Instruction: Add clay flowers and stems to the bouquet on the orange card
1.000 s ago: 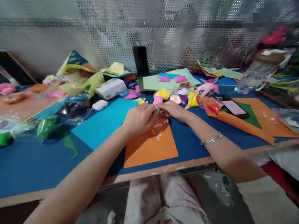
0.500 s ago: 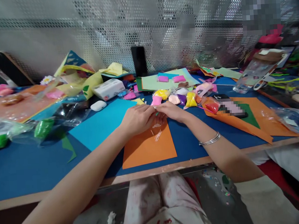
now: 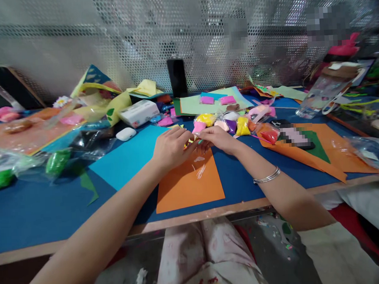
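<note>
My left hand (image 3: 172, 148) and my right hand (image 3: 219, 139) meet fingertip to fingertip above the far part of an orange sheet (image 3: 189, 195). Both are closed in a pinch around something small, whose kind is hidden by the fingers. Just below them on the sheet lie a small whitish flat piece (image 3: 199, 159) and several thin white strips (image 3: 201, 171). Under my left forearm a bright blue sheet (image 3: 129, 158) reaches out to the left. Beyond the fingertips sit soft packets, among them a pink packet (image 3: 199, 126) and a yellow packet (image 3: 242, 125).
A white box (image 3: 139, 113) and a white earbud case (image 3: 126, 134) stand left of centre. A black phone (image 3: 177, 77) leans against the perforated metal screen (image 3: 203, 39). To the right are a clear bottle (image 3: 325, 90) and more orange paper (image 3: 352, 154). Green packets (image 3: 57, 161) lie left.
My left hand's fingers have lifted and bent a little, showing more of the gap beneath. The hands stay together over the orange sheet; the strips lie as before.
</note>
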